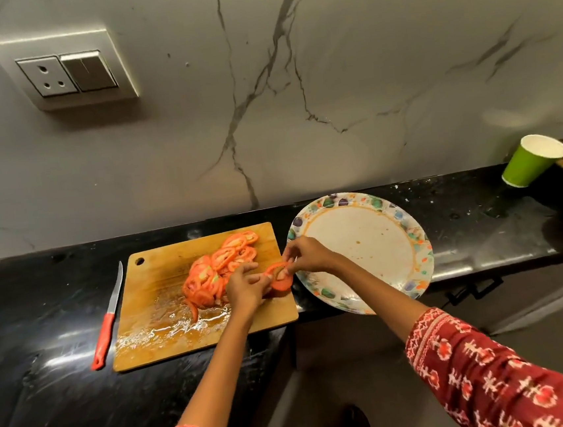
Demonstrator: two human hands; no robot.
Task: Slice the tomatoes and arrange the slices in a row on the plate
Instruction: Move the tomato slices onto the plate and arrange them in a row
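Both hands were busy over the right edge of the chopping board, so starting there: left hand [246, 287] had its fingers curled around a small stack of tomato slices [279, 279], and right hand [306, 254] was pinching the top slice of that same stack with fingertips, pretty much touching the left one. That stack sat right between the two hands, just beside the plate's near-left rim but not over it yet.

Left to right across the black counter [41, 305]: one knife with a red handle [106, 321] lay flat just left of the board, blade pointing away. One wooden cutting board [150, 294] came next, wet with juice along the front, with one loose pile of sliced tomatoes [218, 271] on its back-right part, too overlapped for me to count. Then one paper plate with a floral rim [418, 251], hanging a bit over the counter's front edge, with only a few smears on it. Far right, one green paper cup [529, 162] was tilted against something dark. Up on the marble wall [328, 71] was one socket-and-switch panel [65, 70].
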